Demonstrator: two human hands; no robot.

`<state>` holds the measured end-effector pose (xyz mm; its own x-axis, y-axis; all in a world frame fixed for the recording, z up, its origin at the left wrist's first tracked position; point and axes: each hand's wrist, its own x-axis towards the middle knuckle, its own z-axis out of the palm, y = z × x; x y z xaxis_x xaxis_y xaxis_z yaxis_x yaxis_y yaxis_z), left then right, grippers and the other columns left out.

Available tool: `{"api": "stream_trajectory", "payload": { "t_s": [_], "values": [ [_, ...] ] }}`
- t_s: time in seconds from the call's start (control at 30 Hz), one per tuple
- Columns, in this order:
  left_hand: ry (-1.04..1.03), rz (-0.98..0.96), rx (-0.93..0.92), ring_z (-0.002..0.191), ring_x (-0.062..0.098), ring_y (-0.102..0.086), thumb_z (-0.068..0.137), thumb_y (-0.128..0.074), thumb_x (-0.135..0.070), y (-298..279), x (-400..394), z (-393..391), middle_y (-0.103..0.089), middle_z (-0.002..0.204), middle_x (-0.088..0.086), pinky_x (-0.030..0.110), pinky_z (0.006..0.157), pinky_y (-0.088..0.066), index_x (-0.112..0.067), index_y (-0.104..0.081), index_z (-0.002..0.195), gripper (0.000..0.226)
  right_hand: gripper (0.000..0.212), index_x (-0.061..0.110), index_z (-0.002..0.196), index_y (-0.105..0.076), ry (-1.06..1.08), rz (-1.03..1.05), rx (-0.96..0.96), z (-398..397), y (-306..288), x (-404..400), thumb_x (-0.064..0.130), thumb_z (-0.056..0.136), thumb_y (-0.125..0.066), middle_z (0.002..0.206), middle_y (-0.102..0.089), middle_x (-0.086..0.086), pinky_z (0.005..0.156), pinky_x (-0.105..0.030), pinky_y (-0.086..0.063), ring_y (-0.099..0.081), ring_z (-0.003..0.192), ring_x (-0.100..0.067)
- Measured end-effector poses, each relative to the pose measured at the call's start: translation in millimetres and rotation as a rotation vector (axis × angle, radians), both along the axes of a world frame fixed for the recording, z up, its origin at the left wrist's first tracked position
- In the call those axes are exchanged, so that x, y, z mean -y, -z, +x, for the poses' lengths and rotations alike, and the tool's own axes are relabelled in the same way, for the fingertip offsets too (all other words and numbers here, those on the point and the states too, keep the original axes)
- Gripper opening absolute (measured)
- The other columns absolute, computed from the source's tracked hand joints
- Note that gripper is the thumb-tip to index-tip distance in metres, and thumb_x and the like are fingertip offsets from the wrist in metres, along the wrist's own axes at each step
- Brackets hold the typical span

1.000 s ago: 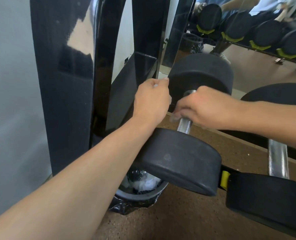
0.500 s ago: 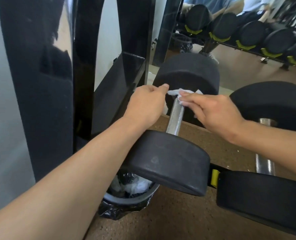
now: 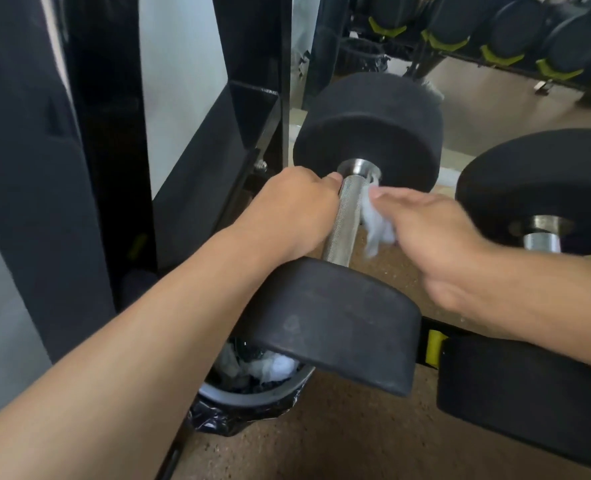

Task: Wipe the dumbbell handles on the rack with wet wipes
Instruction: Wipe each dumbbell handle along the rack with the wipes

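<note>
Bin [image 3: 252, 398] with crumpled white wipes sits nearest, half hidden under the near head of the dumbbell [image 3: 335, 327], which lies at the rack's left end. Left hand [image 3: 287, 216] curls against the left side of the knurled handle [image 3: 344, 220], fingers hidden behind it. Right hand [image 3: 436, 237], blurred, pinches a white wet wipe [image 3: 377, 223] against the handle's right side, near the far head.
</note>
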<state>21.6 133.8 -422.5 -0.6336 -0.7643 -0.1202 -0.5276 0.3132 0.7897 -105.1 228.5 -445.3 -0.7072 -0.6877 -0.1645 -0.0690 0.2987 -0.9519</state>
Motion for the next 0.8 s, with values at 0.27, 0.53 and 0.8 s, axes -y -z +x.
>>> {"api": "stream_trajectory", "payload": {
  "t_s": [0.27,0.53,0.8],
  "values": [
    [-0.320,-0.047,-0.044,0.080,0.005,-0.055,0.098,-0.041,-0.050,3,-23,13,-0.061,0.086,-0.010,0.030,0.070,-0.038,-0.030,-0.063,0.090,0.030,0.020,0.015,0.106,-0.076,0.055,0.055,0.366,-6,5,1,0.027,0.091,-0.070,0.098,-0.078,0.000,0.096,-0.042,-0.056,-0.073,0.099,-0.017],
    [-0.589,0.170,0.092,0.090,0.006,-0.056,0.096,-0.045,-0.024,-11,-28,15,-0.063,0.091,-0.013,0.026,0.077,-0.040,-0.028,-0.067,0.098,0.023,0.017,0.020,0.099,-0.077,0.322,0.223,0.131,8,-21,28,0.029,0.097,-0.063,0.085,-0.075,0.003,0.083,-0.033,-0.057,-0.070,0.081,-0.012],
    [-0.531,0.199,0.191,0.079,-0.002,-0.054,0.095,-0.041,-0.018,-15,-25,13,-0.061,0.082,-0.016,0.010,0.064,-0.036,-0.028,-0.068,0.089,0.029,0.011,0.021,0.095,-0.073,-0.505,0.759,0.123,0,-40,-7,0.018,0.095,-0.062,0.083,-0.068,0.006,0.054,-0.010,-0.041,-0.059,0.069,-0.004]
  ]
}}
